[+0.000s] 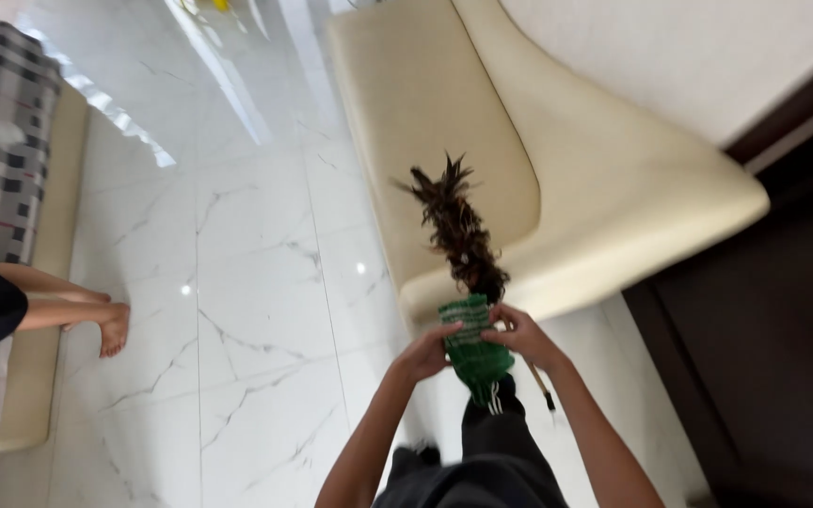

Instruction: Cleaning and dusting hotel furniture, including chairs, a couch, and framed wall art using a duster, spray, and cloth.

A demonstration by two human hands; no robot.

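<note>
I hold a feather duster with dark brown feathers [457, 231] pointing up and away from me, over the front edge of a cream sofa [557, 179]. A green net sleeve [473, 350] wraps the duster's lower part. My left hand [428, 350] grips the left side of the green sleeve. My right hand [522, 336] grips its right side, near the top. The duster's thin stick handle [543, 388] pokes out below my right wrist.
White marble floor tiles [237, 282] spread to the left. Another person's bare legs and foot [77, 312] rest beside a checked seat [2, 141] at the left edge. A dark wooden panel [764, 339] stands on the right.
</note>
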